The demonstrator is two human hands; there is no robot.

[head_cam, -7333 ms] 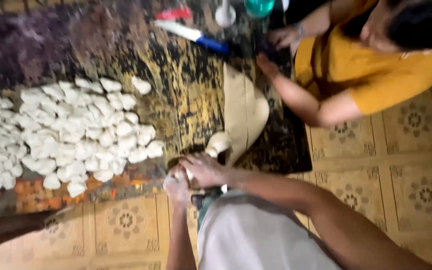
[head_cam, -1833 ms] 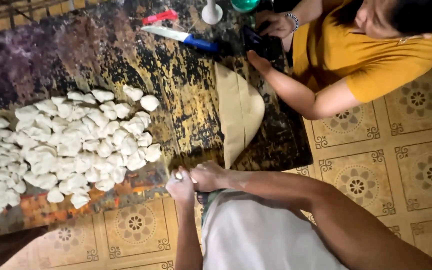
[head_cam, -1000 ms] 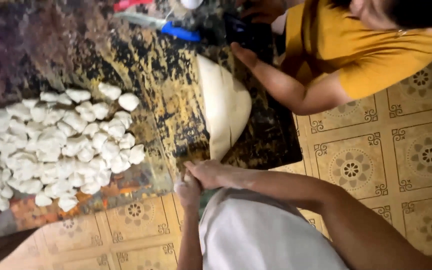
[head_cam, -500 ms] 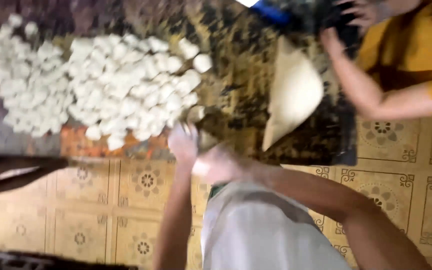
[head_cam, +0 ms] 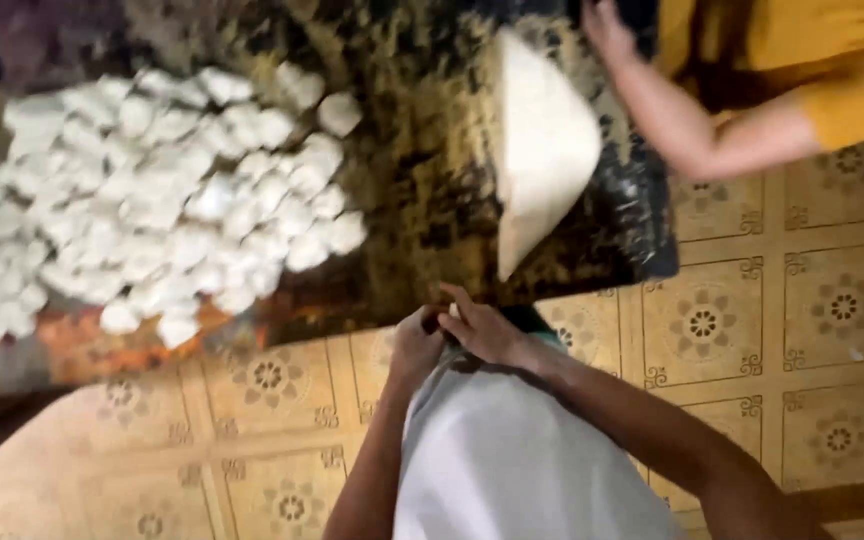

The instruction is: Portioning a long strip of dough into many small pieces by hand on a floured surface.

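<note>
Both hands meet just below the near edge of the dark patterned mat (head_cam: 422, 200), pressed together over something small and pale that barely shows between the fingers; blur hides what it is. That small piece looks whitish, like the white dough lumps (head_cam: 152, 210) heaped on the mat's left part. My left hand (head_cam: 417, 345) curls nearly closed around it, and my right hand (head_cam: 482, 330) folds over from the other side, fingers bent and pinching, one finger pointing up toward the mat. Up the mat from the hands lies a cream, cone-shaped slab of dough (head_cam: 542, 150), well apart from them. At the mat's far right corner, another person's arm (head_cam: 692, 130) in an orange sleeve reaches across.
</note>
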